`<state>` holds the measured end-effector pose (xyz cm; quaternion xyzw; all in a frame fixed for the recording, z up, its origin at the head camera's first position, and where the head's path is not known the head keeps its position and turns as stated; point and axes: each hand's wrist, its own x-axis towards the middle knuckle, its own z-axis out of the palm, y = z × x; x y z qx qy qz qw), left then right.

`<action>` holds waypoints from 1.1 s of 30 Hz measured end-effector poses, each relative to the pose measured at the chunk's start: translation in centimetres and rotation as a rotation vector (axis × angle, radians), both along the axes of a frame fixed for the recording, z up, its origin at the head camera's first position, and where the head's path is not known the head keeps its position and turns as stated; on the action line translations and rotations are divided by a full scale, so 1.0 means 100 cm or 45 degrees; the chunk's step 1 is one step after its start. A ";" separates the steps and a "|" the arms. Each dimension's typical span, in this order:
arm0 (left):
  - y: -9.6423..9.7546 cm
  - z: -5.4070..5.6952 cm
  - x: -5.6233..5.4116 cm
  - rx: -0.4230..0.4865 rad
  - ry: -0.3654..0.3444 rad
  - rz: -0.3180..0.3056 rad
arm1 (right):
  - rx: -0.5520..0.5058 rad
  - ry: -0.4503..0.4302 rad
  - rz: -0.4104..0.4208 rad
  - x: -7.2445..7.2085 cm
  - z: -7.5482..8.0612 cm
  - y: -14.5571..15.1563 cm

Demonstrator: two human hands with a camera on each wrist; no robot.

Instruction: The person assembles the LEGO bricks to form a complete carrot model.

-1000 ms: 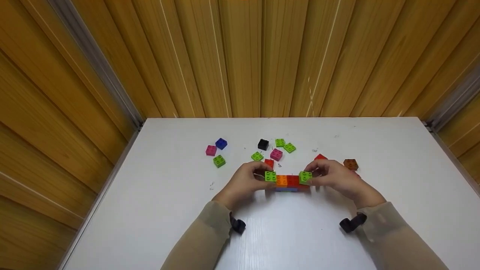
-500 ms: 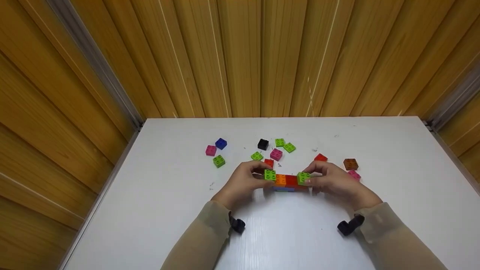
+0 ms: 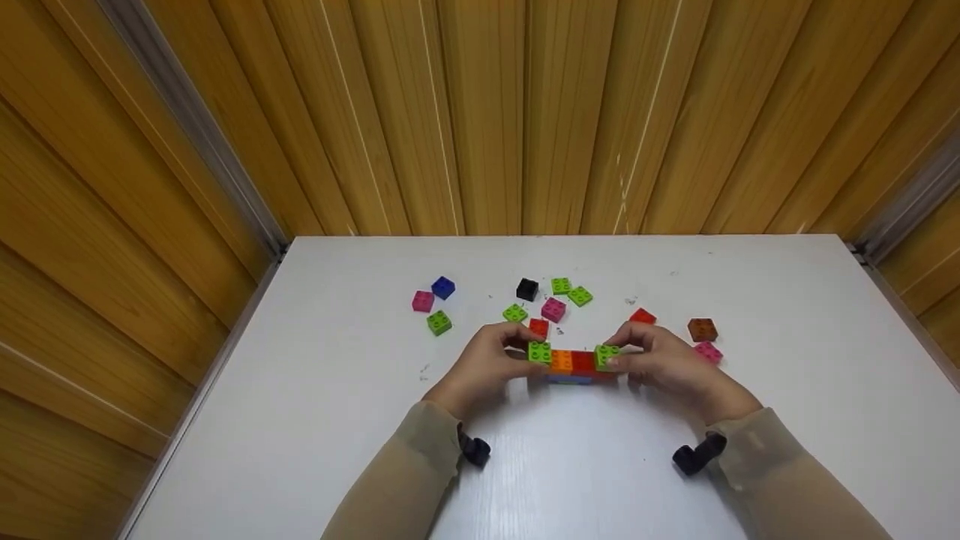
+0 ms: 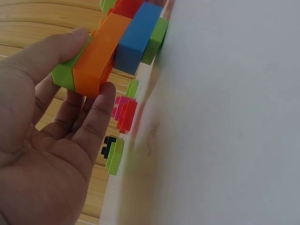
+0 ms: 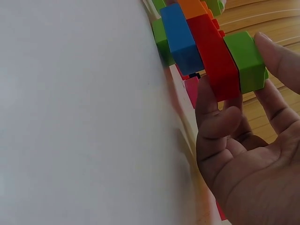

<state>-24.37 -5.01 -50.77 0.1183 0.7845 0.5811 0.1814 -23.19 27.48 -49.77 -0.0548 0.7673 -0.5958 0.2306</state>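
Stacked bricks (image 3: 572,363) span the gap between our grips. Our left hand (image 3: 487,364) pinches their left end, a green brick (image 3: 539,352) atop an orange brick (image 4: 97,58); our right hand (image 3: 670,366) holds the other end, a second green brick (image 5: 246,61) atop a red brick (image 5: 215,56). A blue brick (image 4: 137,40) sits underneath, between both grips. Beyond them lies a black brick (image 3: 527,289); right of our right grip, a brown brick (image 3: 703,329).

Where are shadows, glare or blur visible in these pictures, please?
Head view: pale glare on the white tabletop, soft shadows near the left hand and right hand; left wrist view: blurry brownish patch on the tabletop; right wrist view: right hand dimly lit.
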 end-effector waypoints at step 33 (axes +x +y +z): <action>-0.009 0.001 -0.002 -0.144 0.086 0.035 | 0.059 0.037 -0.043 0.003 0.006 -0.012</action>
